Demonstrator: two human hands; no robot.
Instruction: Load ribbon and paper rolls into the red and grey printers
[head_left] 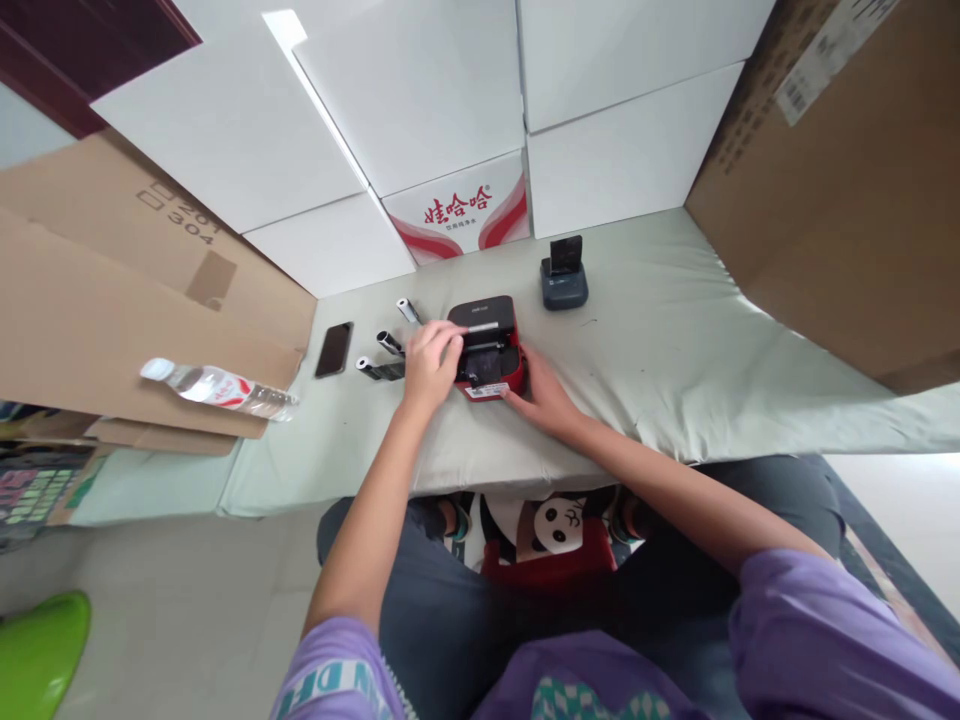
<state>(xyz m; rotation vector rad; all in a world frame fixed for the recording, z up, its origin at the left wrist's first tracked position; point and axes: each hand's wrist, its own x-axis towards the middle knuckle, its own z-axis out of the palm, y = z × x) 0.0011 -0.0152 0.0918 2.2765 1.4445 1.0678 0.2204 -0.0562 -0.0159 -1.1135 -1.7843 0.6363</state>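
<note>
A small red and black label printer (487,388) sits on the cloth-covered table in front of me with its lid (484,313) raised. Dark film or paper shows in its open bay. My left hand (433,358) has its fingertips on the lid's left front edge. Against the printer's right side rests my right hand (546,395), thumb at the front corner and fingers along the side, gripping the body. Just left of my left hand lie a white-cored roll (408,310), a black roll (389,342) and another roll (365,364) with a dark strip.
Behind the printer, to the right, stands a dark device (565,290) with a black strip sticking up. A phone (334,349) lies on the left. White boxes (465,210) line the back; cardboard (840,200) borders both sides. A water bottle (221,388) lies at left.
</note>
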